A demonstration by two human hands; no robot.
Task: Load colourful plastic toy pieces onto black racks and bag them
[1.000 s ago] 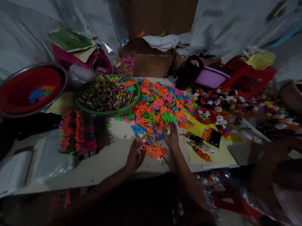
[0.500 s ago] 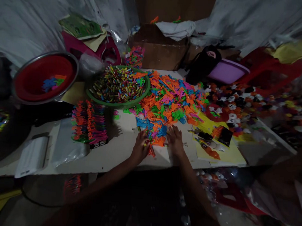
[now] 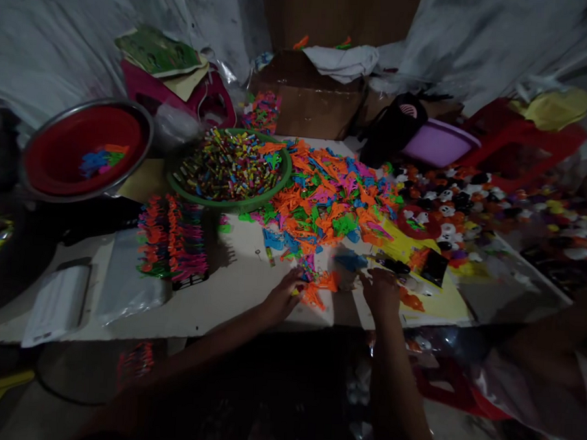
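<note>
While your left hand (image 3: pixel 284 297) bends beside the orange pieces (image 3: pixel 314 295) at lower centre, your right hand (image 3: pixel 382 292) lies right of them; I cannot tell whether either grips anything. The colourful pile (image 3: pixel 324 194) sits just above, probably for easy reach.

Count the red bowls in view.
2: a large bowl inside the metal basin at left, and a small bowl right of the colourful pile. Others could be hidden.

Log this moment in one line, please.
left hand: at orange pieces | right hand: near blurred blue piece, grip unclear | green basket: holds small cylinders | red bowl: coloured pieces
</note>
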